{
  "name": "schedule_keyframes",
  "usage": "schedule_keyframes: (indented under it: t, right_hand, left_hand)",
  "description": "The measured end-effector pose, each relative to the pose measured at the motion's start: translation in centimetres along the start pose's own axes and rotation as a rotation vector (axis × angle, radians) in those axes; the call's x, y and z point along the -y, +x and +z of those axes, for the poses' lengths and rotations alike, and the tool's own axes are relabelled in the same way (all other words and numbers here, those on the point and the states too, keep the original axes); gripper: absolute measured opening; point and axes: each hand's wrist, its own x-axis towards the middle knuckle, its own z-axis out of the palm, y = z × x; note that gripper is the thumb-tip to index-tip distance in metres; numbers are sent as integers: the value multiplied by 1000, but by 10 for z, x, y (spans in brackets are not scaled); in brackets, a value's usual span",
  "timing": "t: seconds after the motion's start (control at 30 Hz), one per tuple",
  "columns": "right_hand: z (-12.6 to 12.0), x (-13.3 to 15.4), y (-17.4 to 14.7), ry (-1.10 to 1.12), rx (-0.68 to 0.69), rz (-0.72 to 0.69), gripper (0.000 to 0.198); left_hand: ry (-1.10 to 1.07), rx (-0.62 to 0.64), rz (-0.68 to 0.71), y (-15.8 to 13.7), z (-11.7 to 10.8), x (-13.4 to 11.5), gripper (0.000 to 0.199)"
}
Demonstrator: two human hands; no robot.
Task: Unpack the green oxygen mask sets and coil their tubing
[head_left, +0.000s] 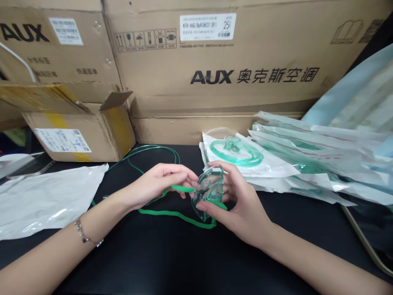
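Clear, domed oxygen mask, clamped in the right hand short of the black tabletop far edge; left hand, grip unclear, at green strap.

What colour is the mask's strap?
The strap is green, best seen in the head view.

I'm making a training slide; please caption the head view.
The right hand holds a clear plastic mask with a thin green strap above a black tabletop, left hand beside the mask's rim.

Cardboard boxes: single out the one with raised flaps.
The small box at left, in front of the larger AUX boxes; its flaps stick out, while those show none raised.
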Motion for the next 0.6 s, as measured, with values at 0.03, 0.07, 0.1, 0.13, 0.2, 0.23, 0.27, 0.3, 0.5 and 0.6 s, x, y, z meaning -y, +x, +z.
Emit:
schedule_keyframes:
  t: [0.03,0.07,0.1,0.13,0.2,0.23,0.27,0.3,0.5,0.6]
  right_hand:
    - [0,0,0,3,3,-13,55]
    - [1,0,-1,4,3,-27,55]
    - [1,-1,-1,4,0,-39,55]
    - [1,-1,-1,5,-6,-47,56]
    - [1,-1,-1,9,-16,-49,56]
    - [1,-1,0,14,-16,-44,55]
    - [1,-1,0,22,-14,-40,55]
    - [1,-1,0,34,-10,-36,54]
    - [-1,-2,0,132,49,-17,45]
    - [0,-1,-2,143,141,-70,46]
  left_hand:
    - [40,14,2,0,0,1,12]
    - [73,25,10,1,-1,3,8]
    - [102,25,26,1,-1,4,7]
    - [130,12,51,1,-1,6,5]
    - [214,-29,131,1,-1,7,3]
    - [276,-54,187,1,-1,7,4]
    - [346,-79,249,1,0,6,5]
    - [420,-98,310,0,0,6,6]
    - [850,-183,622,-4,4,2,9]
    - [980,-202,623,-2,3,5,11]
